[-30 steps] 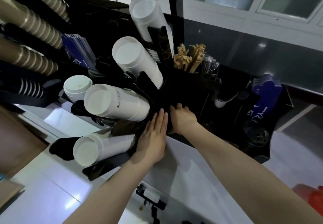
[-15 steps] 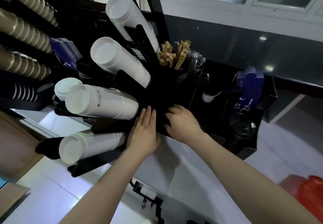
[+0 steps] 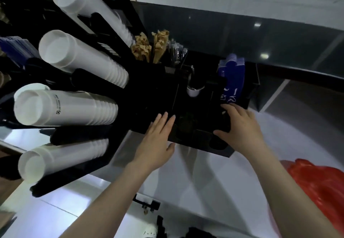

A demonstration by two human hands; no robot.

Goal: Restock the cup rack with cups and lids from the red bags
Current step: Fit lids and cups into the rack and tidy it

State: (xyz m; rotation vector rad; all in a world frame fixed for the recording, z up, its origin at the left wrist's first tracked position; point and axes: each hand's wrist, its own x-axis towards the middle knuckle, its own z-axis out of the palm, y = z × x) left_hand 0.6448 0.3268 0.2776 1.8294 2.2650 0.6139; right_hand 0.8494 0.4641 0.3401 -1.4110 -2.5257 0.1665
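The black cup rack (image 3: 87, 77) at the left holds several stacks of white cups (image 3: 65, 107) lying on their sides, bottoms toward me. To its right stands a black organiser (image 3: 154, 96). My left hand (image 3: 158, 139) lies flat against the organiser's front, fingers apart, holding nothing. My right hand (image 3: 242, 128) curls around a dark stack of black lids (image 3: 223, 124) in the organiser's right compartment; the lids are hard to make out against the black. A red bag (image 3: 320, 185) lies on the counter at the right edge.
Brown stirrers (image 3: 149, 48) and wrapped straws (image 3: 176, 51) stand at the organiser's back, with blue paper sleeves (image 3: 232, 74) at its right end. A white counter (image 3: 204, 182) runs under my arms. Dark wall and white cabinets lie behind.
Both hands have shifted right along the organiser. My right hand has moved away from the left one and closed over the lids. The view has swung right, showing more of the red bag.
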